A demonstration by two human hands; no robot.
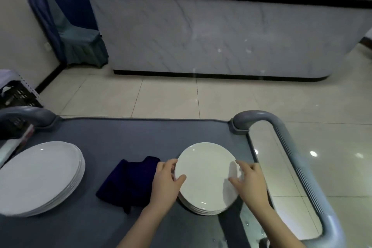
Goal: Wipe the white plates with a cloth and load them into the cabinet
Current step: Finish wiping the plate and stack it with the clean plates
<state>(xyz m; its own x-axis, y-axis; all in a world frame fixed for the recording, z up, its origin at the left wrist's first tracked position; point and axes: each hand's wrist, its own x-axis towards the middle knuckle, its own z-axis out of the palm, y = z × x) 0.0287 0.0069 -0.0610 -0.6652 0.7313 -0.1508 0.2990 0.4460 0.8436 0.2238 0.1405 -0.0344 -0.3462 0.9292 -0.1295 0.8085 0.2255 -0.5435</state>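
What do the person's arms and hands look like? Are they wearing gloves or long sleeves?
No gloves and no long sleeves. Both forearms are bare right down to the bottom edge of the picture, so no sleeve shows at all. The left hand and the right hand wear nothing that I can see: no watch, bracelet or ring. The picture is a little blurry, so a thin ring could be missed.

small plate stack (207, 179): cart right | large plate stack (38, 177): left | dark cloth (128, 181): between
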